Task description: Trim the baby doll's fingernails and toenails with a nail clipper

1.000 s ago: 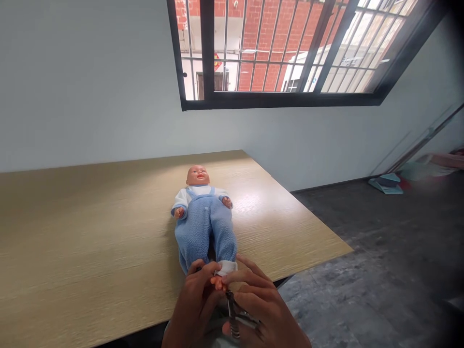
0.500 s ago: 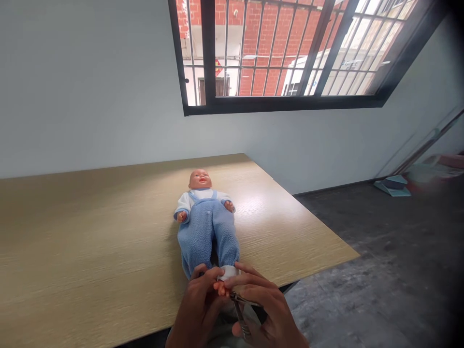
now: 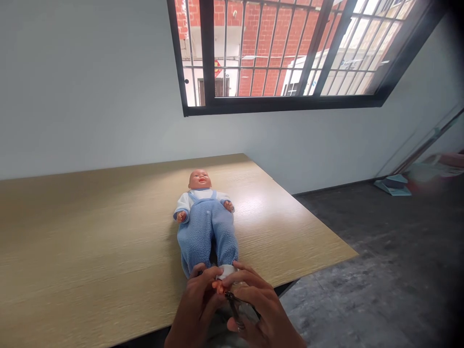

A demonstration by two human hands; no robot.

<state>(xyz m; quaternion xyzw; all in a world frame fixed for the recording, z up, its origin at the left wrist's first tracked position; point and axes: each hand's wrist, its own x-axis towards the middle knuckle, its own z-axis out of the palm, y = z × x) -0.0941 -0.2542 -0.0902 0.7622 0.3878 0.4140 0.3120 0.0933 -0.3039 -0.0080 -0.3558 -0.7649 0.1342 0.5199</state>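
Wood-grain table (image 3: 90, 246); doll (image 3: 206, 224) lying face up.

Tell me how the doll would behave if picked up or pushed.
The doll lies on its back, so it probably wouldn't roll. Its fleecy overalls look soft and likely easy to grip. The smooth head seems moulded, so probably stiffer.

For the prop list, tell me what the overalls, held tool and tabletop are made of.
Overalls: matt fabric, apparently fleece; nubbly surface. Tool: likely shiny metal; grey with bright glints. Tabletop: satiny wood or wood-look laminate; fine grain, soft glare.
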